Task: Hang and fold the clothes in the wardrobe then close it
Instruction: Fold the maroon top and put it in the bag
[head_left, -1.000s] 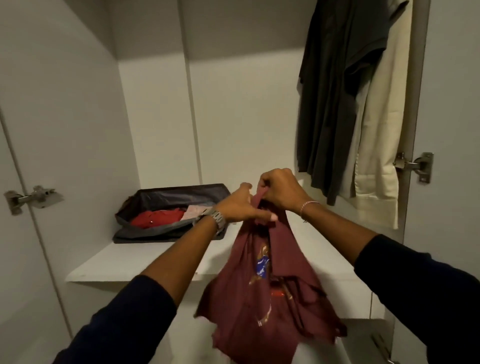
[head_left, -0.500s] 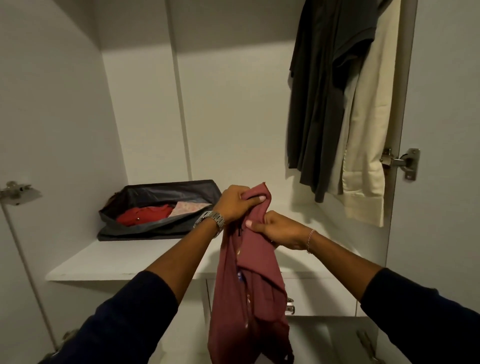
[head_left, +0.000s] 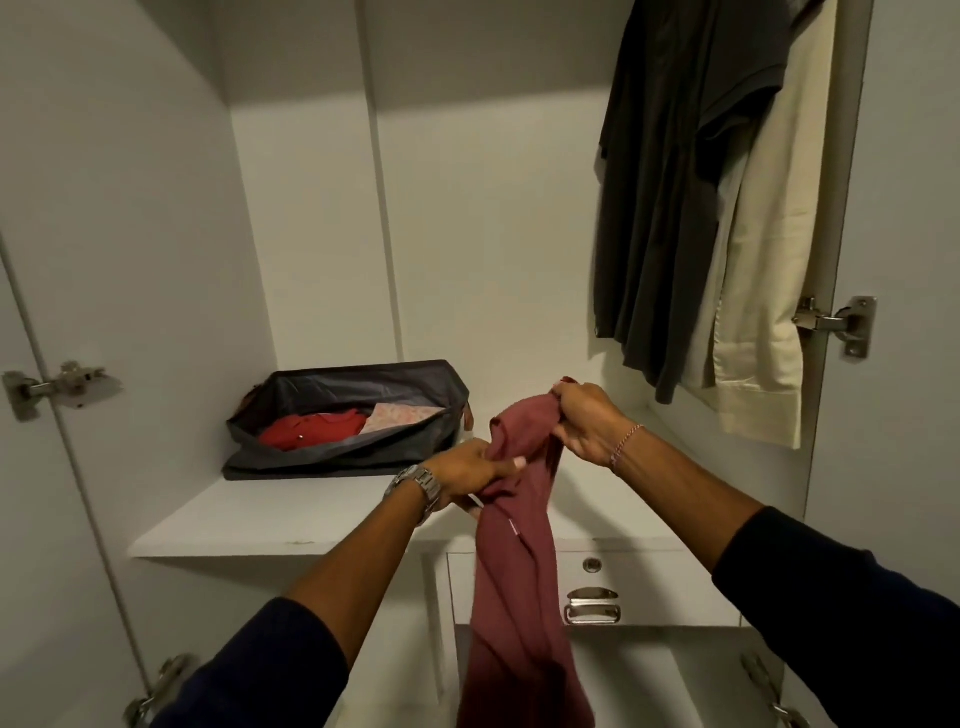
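A maroon shirt (head_left: 519, 582) hangs bunched in front of the open white wardrobe. My right hand (head_left: 584, 423) grips its top end, a little above the shelf. My left hand (head_left: 470, 475), with a metal watch on the wrist, grips the cloth lower and to the left. The shirt's lower part drops out of the frame's bottom edge. At the top right a dark grey shirt (head_left: 675, 208) and a cream garment (head_left: 763, 291) hang inside the wardrobe.
A dark fabric bag (head_left: 332, 452) lies open on the white shelf (head_left: 291, 519), holding a red garment (head_left: 317, 428) and a pale patterned one (head_left: 405, 414). Under the shelf is a drawer with a metal handle (head_left: 592, 605). Door hinges show left (head_left: 57, 384) and right (head_left: 836, 322).
My hands have swapped levels: the right one rose to the shirt's top end, the left one slid down the cloth. The shirt now hangs narrower and longer.
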